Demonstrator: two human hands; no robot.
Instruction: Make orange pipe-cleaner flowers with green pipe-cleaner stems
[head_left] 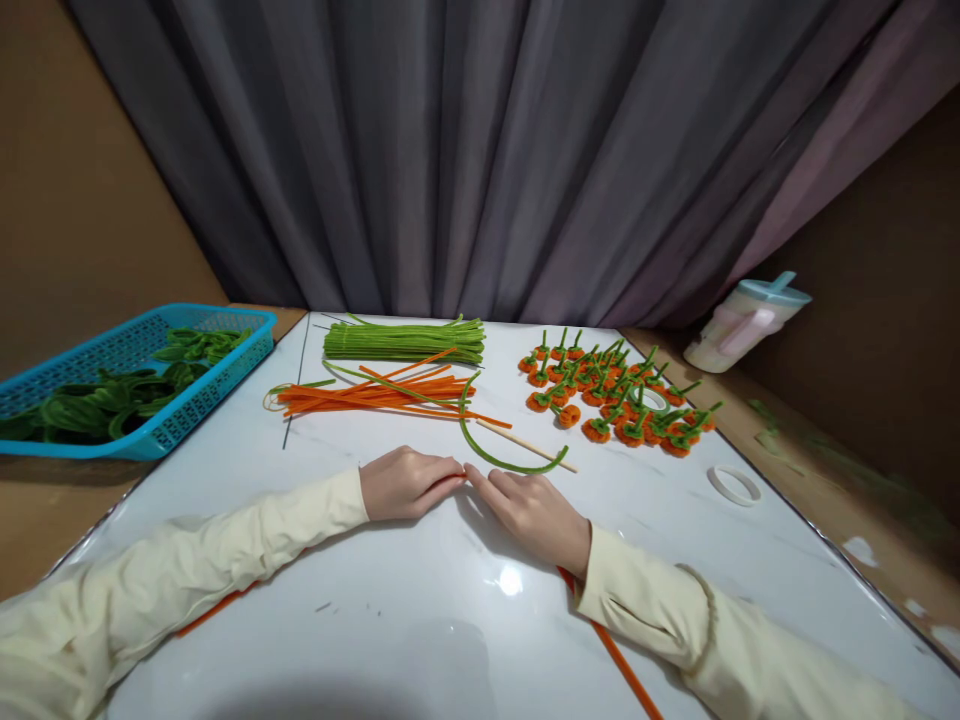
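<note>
My left hand and my right hand meet fingertip to fingertip over the white table, both closed in a pinch. A bit of orange shows between the fingertips. It looks like one long orange pipe cleaner, whose ends emerge under my right wrist and from beneath my left sleeve; its middle is mostly hidden by my hands. Just beyond my fingers lies a curved green pipe cleaner, with a thin wooden stick beside it. Farther back are a loose pile of orange pipe cleaners and a bundle of green pipe cleaners.
Small orange pumpkins with green stems cluster at the back right. A white tape roll lies near the right edge. A blue basket of green fuzzy pieces stands left; a lidded cup stands right. A grey curtain hangs behind.
</note>
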